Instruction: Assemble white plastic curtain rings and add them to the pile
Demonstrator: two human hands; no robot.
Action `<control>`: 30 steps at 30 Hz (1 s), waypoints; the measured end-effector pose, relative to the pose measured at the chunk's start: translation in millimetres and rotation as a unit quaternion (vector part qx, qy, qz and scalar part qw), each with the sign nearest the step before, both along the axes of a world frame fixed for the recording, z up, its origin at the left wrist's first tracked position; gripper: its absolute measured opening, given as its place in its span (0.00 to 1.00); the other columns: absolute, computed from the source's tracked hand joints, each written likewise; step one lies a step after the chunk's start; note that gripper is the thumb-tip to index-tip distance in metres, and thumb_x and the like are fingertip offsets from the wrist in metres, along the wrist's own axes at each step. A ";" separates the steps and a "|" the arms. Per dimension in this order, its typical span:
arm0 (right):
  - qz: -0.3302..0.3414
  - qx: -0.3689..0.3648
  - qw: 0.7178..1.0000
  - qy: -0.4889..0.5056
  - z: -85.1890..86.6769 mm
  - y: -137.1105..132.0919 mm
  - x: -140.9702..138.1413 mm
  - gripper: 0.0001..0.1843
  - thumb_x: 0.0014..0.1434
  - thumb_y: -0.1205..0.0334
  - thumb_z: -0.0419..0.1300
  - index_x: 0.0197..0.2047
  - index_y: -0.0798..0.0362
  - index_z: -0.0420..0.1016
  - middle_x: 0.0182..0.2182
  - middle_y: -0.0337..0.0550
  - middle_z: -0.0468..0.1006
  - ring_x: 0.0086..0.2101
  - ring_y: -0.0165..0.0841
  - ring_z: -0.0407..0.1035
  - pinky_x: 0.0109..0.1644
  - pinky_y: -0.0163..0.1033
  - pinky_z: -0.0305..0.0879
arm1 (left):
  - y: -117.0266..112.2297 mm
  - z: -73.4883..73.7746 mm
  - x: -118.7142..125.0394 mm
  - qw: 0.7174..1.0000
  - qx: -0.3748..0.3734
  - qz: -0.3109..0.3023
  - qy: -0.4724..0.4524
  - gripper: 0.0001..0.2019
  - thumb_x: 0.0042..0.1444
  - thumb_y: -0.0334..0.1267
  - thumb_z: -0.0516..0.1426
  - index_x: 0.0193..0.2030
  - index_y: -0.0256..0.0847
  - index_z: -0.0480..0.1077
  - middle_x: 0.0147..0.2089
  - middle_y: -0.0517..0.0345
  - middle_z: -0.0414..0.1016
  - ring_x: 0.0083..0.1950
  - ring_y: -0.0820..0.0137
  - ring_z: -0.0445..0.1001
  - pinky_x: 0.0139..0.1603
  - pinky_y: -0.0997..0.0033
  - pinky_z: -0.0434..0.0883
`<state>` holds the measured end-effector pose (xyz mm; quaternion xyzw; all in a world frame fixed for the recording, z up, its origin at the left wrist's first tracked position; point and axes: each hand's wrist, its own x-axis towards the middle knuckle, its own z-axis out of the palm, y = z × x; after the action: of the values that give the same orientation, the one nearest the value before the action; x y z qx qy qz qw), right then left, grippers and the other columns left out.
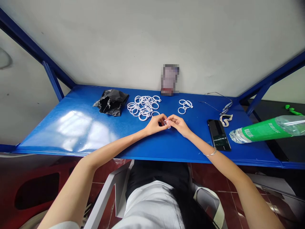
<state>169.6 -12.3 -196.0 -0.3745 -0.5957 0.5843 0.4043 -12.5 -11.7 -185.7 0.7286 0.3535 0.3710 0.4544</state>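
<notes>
Between my two hands, low over the blue table [181, 149], is a white plastic curtain ring [165, 122], partly covered by my fingers. My left hand [156, 124] pinches it from the left. From the right, the fingertips of my right hand [179, 125] close on the same ring, and a small white part shows under them. Just beyond my left hand lies a loose pile of white curtain rings [143, 118], each with a small eyelet. A smaller group of 3 such rings [181, 110] lies apart, behind my right hand.
A torn black plastic bag [114, 102] sits left of the pile. A pixelated upright device [169, 80] leans on the wall. To the right are eyeglasses [226, 108], a white hair clip-like item [226, 121], a black phone [218, 135] and a green-labelled bottle [267, 129].
</notes>
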 end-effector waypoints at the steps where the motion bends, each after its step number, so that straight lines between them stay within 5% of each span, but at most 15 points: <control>1: 0.000 -0.001 1.000 0.000 0.0 0.1 0.1 0.13 0.54 0.51 0.66 0.36 0.51 0.74 0.32 0.38 0.76 0.32 0.29 0.70 0.38 0.35 0.68 | 0.1 0.1 0.1 1.000 -0.001 0.000 0.003 0.16 0.52 0.49 0.61 0.36 0.37 0.65 0.29 0.60 0.70 0.28 0.76 0.68 0.31 0.75 0.67; 21: 0.023 -0.025 0.999 0.000 8.9 -1.6 -1.2 0.17 0.52 0.47 0.67 0.35 0.51 0.72 0.32 0.38 0.77 0.35 0.31 0.72 0.41 0.36 0.68 | 3.3 -1.9 -0.8 1.000 -0.021 -0.011 0.017 0.21 0.50 0.55 0.61 0.33 0.37 0.64 0.25 0.65 0.66 0.25 0.79 0.61 0.27 0.78 0.60; 30: 0.045 -0.065 0.996 0.031 11.6 -0.1 0.7 0.20 0.54 0.44 0.65 0.39 0.51 0.72 0.36 0.40 0.78 0.30 0.28 0.69 0.41 0.37 0.67 | 6.9 -0.7 -1.7 0.980 -0.151 -0.076 -0.103 0.22 0.50 0.53 0.63 0.35 0.35 0.64 0.32 0.55 0.76 0.33 0.74 0.74 0.35 0.75 0.67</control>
<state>170.2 -12.4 -184.4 -0.3545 -0.5600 0.6504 0.3711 -14.2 -4.8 -186.4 0.6342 0.3000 0.3507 0.6203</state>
